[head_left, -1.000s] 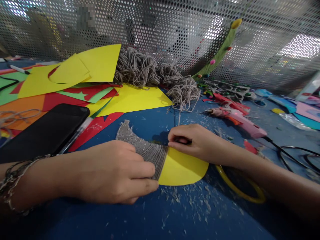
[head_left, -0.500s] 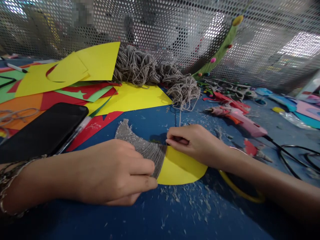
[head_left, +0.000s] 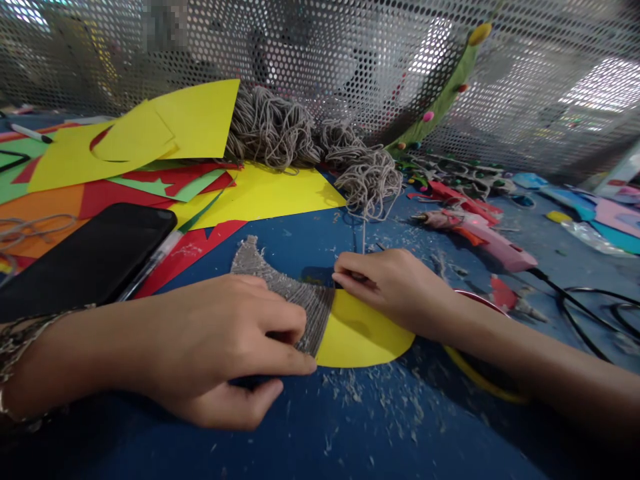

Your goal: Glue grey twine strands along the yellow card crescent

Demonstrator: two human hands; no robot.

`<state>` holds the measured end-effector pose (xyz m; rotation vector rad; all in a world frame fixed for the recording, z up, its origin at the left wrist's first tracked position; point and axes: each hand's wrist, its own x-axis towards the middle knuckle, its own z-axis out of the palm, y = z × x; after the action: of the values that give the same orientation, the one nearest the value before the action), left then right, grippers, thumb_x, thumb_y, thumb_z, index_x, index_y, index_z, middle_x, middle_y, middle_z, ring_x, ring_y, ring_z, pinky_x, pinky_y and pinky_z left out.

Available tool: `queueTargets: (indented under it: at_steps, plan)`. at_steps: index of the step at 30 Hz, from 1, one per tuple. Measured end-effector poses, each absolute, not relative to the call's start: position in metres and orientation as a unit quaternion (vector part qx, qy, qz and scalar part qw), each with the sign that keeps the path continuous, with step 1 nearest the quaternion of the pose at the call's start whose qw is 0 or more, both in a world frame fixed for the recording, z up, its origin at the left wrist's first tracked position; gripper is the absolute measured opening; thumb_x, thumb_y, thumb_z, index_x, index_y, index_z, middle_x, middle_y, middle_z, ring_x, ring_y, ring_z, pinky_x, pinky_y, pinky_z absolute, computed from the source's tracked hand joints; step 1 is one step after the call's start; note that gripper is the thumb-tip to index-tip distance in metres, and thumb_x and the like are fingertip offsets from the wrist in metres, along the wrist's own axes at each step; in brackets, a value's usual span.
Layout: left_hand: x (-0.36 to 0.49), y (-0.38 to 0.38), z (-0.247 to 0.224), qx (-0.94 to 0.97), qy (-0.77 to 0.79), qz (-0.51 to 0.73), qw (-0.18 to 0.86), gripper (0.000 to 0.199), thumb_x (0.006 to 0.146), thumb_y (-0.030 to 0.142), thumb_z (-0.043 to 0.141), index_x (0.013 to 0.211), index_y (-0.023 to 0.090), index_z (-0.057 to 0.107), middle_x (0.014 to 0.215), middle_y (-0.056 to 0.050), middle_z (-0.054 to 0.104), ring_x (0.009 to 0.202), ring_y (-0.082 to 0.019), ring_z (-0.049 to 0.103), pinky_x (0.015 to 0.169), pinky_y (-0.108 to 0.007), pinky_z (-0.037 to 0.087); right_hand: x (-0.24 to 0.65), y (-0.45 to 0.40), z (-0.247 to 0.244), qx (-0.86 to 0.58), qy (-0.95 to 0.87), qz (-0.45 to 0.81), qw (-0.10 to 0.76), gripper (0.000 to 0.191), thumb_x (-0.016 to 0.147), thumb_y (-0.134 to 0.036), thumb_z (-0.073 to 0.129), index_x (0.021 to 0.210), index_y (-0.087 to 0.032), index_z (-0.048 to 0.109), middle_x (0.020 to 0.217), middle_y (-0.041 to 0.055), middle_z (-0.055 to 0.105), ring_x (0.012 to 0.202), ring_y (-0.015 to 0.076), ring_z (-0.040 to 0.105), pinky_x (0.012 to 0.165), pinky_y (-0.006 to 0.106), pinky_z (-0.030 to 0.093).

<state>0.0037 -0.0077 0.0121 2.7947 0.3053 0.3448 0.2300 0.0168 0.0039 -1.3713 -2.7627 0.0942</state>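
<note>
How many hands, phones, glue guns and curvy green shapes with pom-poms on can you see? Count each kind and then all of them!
Hands: 2 (left hand, right hand)
Phones: 1 (black phone)
Glue guns: 1 (pink glue gun)
Curvy green shapes with pom-poms: 1 (green shape)
Total: 5

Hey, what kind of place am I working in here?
Probably a craft workshop or art classroom: there's a pink glue gun, heaped gray yarn and sheets of colored paper on a blue table strewn with scraps.
</note>
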Motion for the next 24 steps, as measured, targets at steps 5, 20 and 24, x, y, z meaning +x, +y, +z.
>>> queueTargets:
  at_steps: [5, 20, 24]
  plan:
    - [0.0023, -0.0074, 0.0081, 0.982, 0.089, 0.121, 0.119, 0.032, 0.070, 0.012, 0.048, 0.099, 0.018, 0.062, 0.077, -0.003, 0.061, 0.060, -0.015, 0.054, 0.055, -0.030, 0.040, 0.2293, 0.0163, 0.0050, -0.450, -0.892, 0.029, 0.026, 0.025, 0.086, -0.030, 0.034, 0.066, -0.019, 0.046, 0.048, -0.0040, 0.044, 0.043, 0.0068, 0.039, 0.046, 0.021, 0.019]
    - [-0.0012, -0.0070, 0.0048, 0.972, 0.106, 0.191, 0.081, 0.038, 0.094, 0.015, 0.018, 0.081, 0.019, 0.053, 0.077, 0.002, 0.063, 0.060, -0.011, 0.051, 0.053, -0.027, 0.035, 0.2302, 0.0171, 0.0040, -0.439, -0.896, 0.051, 0.039, 0.022, 0.084, -0.028, 0.037, 0.066, -0.019, 0.044, 0.049, -0.0052, 0.041, 0.043, 0.0057, 0.035, 0.046, 0.021, 0.018]
    - [-0.0027, -0.0043, 0.0022, 0.957, 0.123, 0.230, 0.125, 0.033, 0.096, 0.026, 0.027, 0.079, 0.019, 0.054, 0.072, 0.003, 0.065, 0.060, -0.009, 0.054, 0.057, -0.026, 0.035, 0.2300, 0.0171, 0.0039, -0.439, -0.896, 0.054, 0.037, 0.022, 0.085, -0.027, 0.036, 0.065, -0.019, 0.042, 0.049, -0.0053, 0.040, 0.043, 0.0057, 0.034, 0.046, 0.021, 0.019]
